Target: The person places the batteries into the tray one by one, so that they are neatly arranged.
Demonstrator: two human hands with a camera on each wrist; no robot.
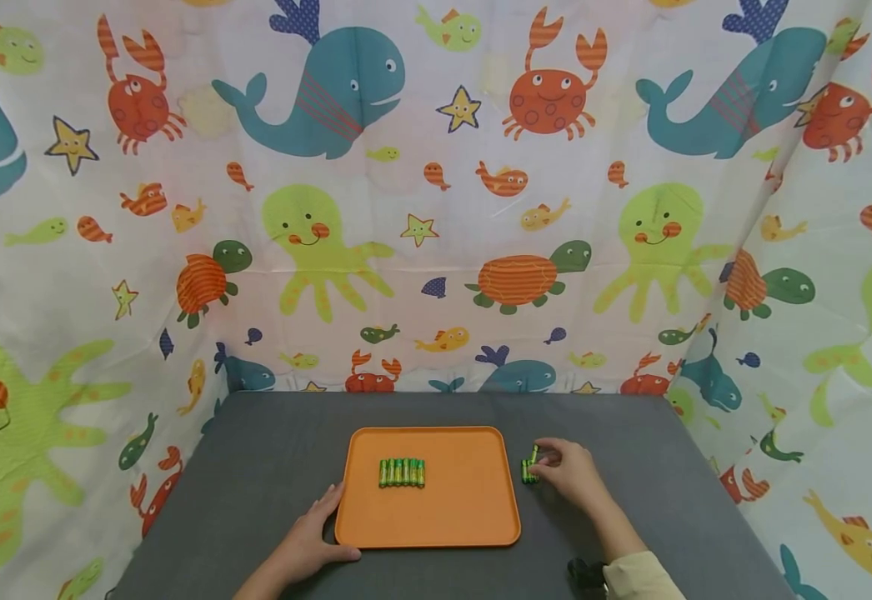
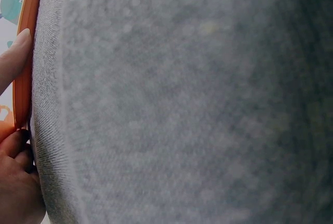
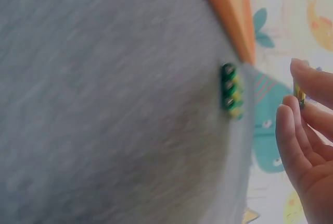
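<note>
An orange tray (image 1: 436, 521) lies on the grey table, with several green-and-yellow batteries (image 1: 402, 473) side by side in its left half. At the tray's near left corner is my left hand (image 1: 307, 537), fingers along the left side and thumb at the front edge, gripping the corner. To the right of the tray, my right hand (image 1: 571, 473) pinches one battery (image 3: 298, 95) between thumb and fingertips, lifted off the table. Below it, a short row of batteries (image 3: 230, 91) rests on the table; the hand partly hides this row in the head view.
The grey table (image 1: 286, 442) reaches back to a curtain (image 1: 436, 292) printed with sea animals, which also hangs at both sides. A small black object (image 1: 584, 575) shows beside the right sleeve (image 1: 642, 577), too indistinct to name.
</note>
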